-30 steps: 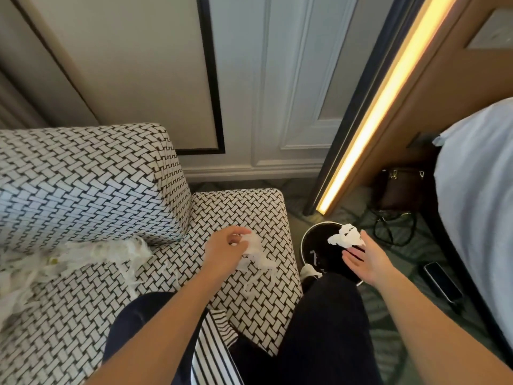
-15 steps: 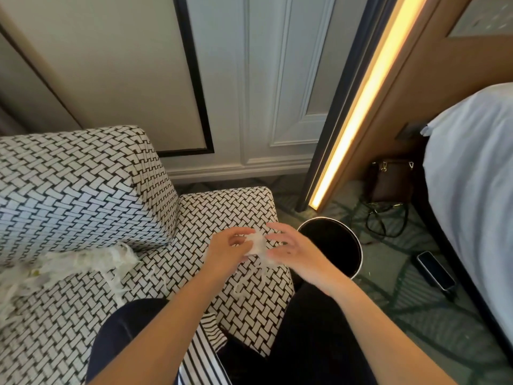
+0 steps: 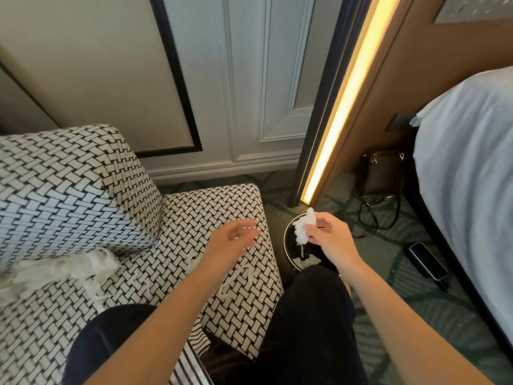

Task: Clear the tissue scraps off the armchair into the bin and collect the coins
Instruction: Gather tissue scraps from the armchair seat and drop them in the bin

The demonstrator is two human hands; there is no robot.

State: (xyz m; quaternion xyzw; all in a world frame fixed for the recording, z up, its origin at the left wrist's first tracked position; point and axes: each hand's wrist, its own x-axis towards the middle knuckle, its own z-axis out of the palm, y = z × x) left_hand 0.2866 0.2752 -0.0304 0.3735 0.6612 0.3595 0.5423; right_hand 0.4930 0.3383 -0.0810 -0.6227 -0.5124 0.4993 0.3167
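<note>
The right hand (image 3: 330, 240) is half hiding the bin (image 3: 286, 243), pinching a tissue scrap (image 3: 303, 227) hanging vertically. The left hand (image 3: 230, 243) is hovering, fingers apart

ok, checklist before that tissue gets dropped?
1. Right hand pinches the tissue wad: ok.
2. Wad appears to hang over the bin opening: ok.
3. Left hand free, fingers relaxed above the armchair seat: ok.
4. Seat cleared: not ok, a scrap pile lies on it.
5. Coins located: cannot tell, none visible.
</note>
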